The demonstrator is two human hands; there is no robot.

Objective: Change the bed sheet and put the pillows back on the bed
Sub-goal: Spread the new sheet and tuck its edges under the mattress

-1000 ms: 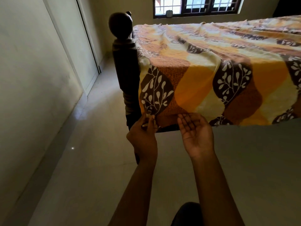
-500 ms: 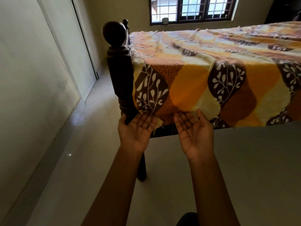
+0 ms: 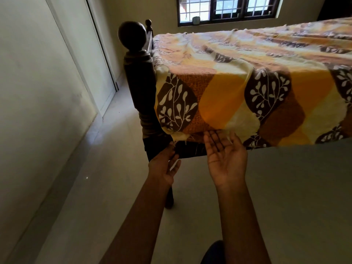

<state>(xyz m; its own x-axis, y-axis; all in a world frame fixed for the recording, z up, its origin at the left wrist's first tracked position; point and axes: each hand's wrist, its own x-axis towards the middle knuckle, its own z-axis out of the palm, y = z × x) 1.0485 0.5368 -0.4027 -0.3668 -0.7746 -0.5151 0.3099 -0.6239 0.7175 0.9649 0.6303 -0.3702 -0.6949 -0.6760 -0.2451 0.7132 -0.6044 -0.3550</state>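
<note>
A bed sheet (image 3: 238, 88) printed in yellow, orange and brown waves with white leaf sprigs covers the bed and drapes over its near side, its lower hem hanging just above the dark bed rail (image 3: 190, 149). The right hand (image 3: 225, 159) is held palm up with the fingers straight and spread. Its fingertips (image 3: 211, 134) reach the hem from below and grip nothing. To its left, the left hand (image 3: 162, 166) is seen edge-on with relaxed, extended fingers and holds nothing. It points up toward the sheet's frayed corner (image 3: 180, 137), and whether it touches the loose threads cannot be told. This corner hangs just right of the turned wooden bedpost (image 3: 140, 82) with its ball top. A barred window (image 3: 226, 10) is in the far wall, and a pale floor (image 3: 295, 187) lies below.
</note>
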